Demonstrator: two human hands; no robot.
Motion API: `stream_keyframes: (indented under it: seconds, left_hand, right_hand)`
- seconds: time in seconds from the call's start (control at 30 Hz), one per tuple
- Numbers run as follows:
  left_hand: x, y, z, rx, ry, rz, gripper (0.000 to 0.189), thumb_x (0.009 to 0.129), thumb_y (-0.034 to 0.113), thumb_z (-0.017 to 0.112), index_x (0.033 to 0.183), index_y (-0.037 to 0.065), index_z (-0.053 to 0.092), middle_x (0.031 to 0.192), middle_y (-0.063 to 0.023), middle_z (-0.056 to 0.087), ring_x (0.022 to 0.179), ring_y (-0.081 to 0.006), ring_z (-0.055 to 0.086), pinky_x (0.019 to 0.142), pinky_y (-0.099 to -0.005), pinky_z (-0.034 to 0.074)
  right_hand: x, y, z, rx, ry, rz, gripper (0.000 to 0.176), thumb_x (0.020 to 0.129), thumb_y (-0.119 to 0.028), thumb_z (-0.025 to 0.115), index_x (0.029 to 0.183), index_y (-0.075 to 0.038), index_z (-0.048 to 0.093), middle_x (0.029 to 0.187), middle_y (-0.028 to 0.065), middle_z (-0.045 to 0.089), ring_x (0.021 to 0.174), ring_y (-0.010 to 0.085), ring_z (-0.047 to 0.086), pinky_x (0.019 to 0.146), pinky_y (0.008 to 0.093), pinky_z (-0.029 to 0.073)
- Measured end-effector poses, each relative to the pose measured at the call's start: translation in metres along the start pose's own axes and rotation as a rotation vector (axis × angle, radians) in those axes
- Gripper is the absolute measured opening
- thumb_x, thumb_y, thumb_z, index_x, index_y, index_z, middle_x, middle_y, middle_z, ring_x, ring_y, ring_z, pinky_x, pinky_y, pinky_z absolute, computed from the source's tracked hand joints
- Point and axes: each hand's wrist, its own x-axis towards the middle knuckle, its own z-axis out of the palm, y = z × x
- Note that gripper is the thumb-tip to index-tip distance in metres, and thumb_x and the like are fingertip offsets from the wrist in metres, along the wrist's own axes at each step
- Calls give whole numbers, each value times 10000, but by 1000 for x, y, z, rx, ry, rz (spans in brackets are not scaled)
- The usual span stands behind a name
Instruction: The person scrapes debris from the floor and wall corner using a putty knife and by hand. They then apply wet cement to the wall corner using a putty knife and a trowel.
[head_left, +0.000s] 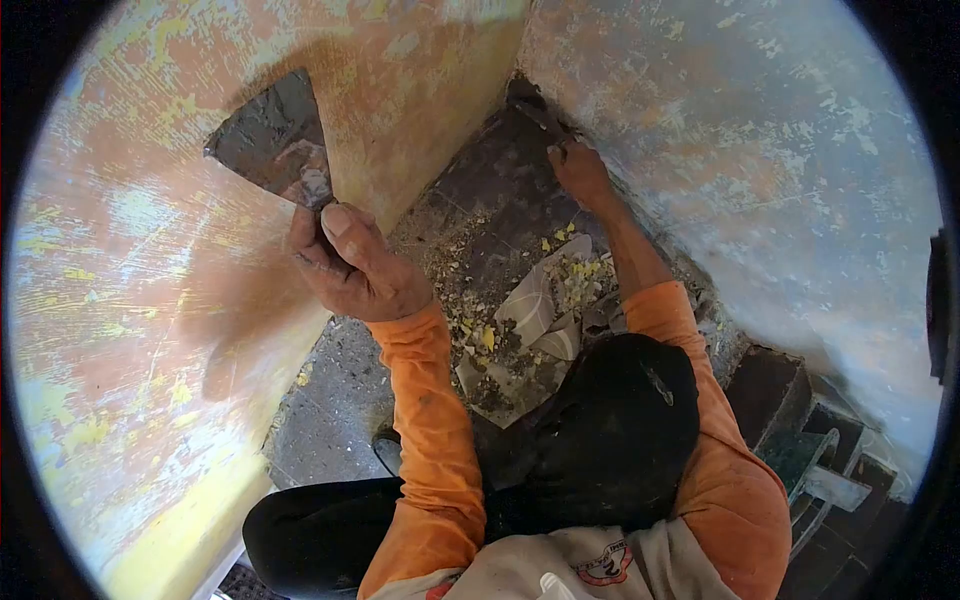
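Note:
My left hand [365,265] is closed round the handle of a wide scraper [275,135], raised in front of the left wall. Grey material coats its flared blade, and a whitish lump sits near the handle. Farther off, my right hand [582,178] reaches down to the floor by the right wall, near the corner. Its fingers are closed on a thin dark tool [538,117], whose tip points toward the corner. The tool's exact shape is hard to make out against the dark floor.
Both walls [150,260] show patchy, scraped paint. Paint flakes and a torn pale sheet [530,305] lie on the dark floor [335,410] between my arms. At the lower right, steps [765,385] go down beside a green and grey object [800,465]. My bent knees are close below.

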Motion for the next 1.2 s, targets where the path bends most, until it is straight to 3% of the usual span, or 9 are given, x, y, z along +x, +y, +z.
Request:
stream_keyframes:
  seconds: [0.1, 0.23, 0.33, 0.43, 0.57, 0.63, 0.73, 1.03, 1.2]
  left_hand:
    - [-3, 1, -4, -43, -49, -110, 377, 1031, 255, 538, 1226, -67, 544, 824, -19, 549, 715, -69, 472, 640, -211, 404]
    - [4, 3, -1, 6, -2, 22, 282, 1043, 238, 515, 1131, -28, 548, 625, -7, 499, 537, -62, 421, 476, -221, 324]
    - [8, 9, -3, -11, 13, -17, 281, 1038, 248, 526, 1117, -21, 548, 625, -7, 494, 537, -65, 419, 477, -224, 323]
    - [10, 9, -1, -40, 40, -57, 281, 1036, 257, 526, 1102, -15, 547, 626, -7, 491, 538, -70, 420, 476, -228, 321]
    - [6, 6, 1, -28, 27, -61, 284, 1040, 261, 514, 1098, -16, 544, 625, -8, 491, 536, -72, 417, 477, -233, 318]
    - [3, 7, -3, -25, 32, -55, 284, 1040, 260, 511, 1095, -17, 543, 623, -7, 490, 536, -72, 415, 478, -233, 317]
    - [5, 11, -5, -79, -29, -107, 350, 1036, 252, 548, 1225, -40, 506, 735, 8, 493, 660, -46, 439, 562, -190, 360]
    - [0, 6, 5, -20, -9, 19, 272, 1038, 252, 526, 1086, -15, 546, 614, 2, 477, 528, -64, 403, 468, -225, 307]
    - [-3, 10, -5, -18, -66, -109, 420, 1029, 324, 553, 1221, -48, 526, 792, -8, 511, 687, -71, 458, 621, -217, 403]
  right_hand:
    - [4, 3, -6, 9, -33, 26, 460, 1002, -368, 534, 915, 70, 643, 722, 263, 618, 707, 393, 644, 698, 496, 488]
    - [-1, 2, -32, 96, 5, 20, 485, 1022, -403, 485, 1012, 52, 654, 940, 283, 652, 920, 469, 639, 830, 562, 483]
    - [-51, -34, -69, 252, 269, -85, 460, 1024, -368, 482, 1044, 57, 657, 928, 283, 664, 905, 464, 647, 835, 555, 489]
    - [-74, -20, -80, 156, 50, -14, 470, 1016, -375, 495, 1093, 57, 663, 954, 290, 679, 919, 460, 658, 844, 537, 500]
    - [-65, 40, -28, 17, 148, -192, 389, 1021, -316, 525, 1010, 54, 643, 789, 236, 617, 737, 382, 624, 726, 489, 479]
    - [-60, 42, -25, 5, -36, 29, 484, 1008, -398, 514, 1032, 63, 661, 889, 288, 660, 870, 471, 646, 804, 543, 493]
    - [-53, 45, -37, 3, -34, -5, 495, 1011, -408, 511, 1006, 66, 652, 840, 281, 649, 825, 476, 636, 773, 545, 490]
    - [-111, 39, -38, 15, -15, -3, 460, 1016, -385, 545, 1098, 54, 658, 837, 249, 662, 778, 400, 638, 719, 489, 472]
    - [-99, 77, -23, 18, 67, 64, 478, 1008, -408, 545, 1082, 51, 658, 848, 251, 669, 777, 398, 646, 714, 482, 478]
